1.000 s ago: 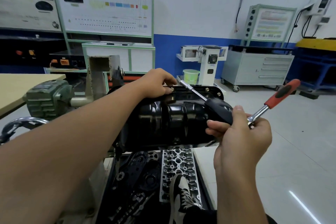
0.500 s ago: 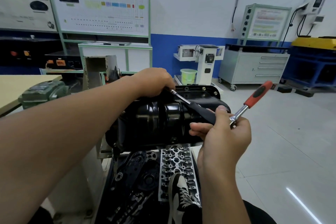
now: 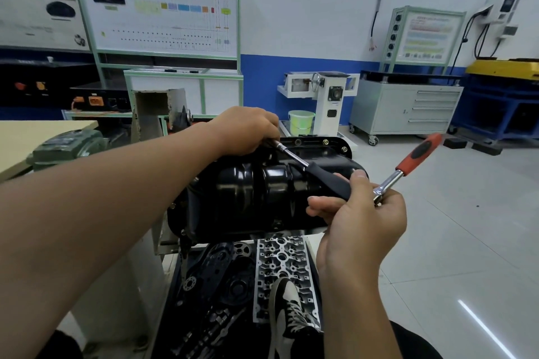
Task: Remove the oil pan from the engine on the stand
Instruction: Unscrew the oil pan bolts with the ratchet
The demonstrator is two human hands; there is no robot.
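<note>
My left hand [image 3: 245, 130] steadies the socket driver [image 3: 313, 173] tip on an oil pan [image 3: 262, 189] bolt while my right hand [image 3: 358, 213] grips its handle and the ratchet [image 3: 408, 167]; any tilt risks slipping.

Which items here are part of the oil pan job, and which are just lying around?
In use: oil pan; extension driver, right hand gripping it; ratchet; left hand at the driver tip.
Lying about: cylinder head; green bucket; drawer cabinet.
</note>
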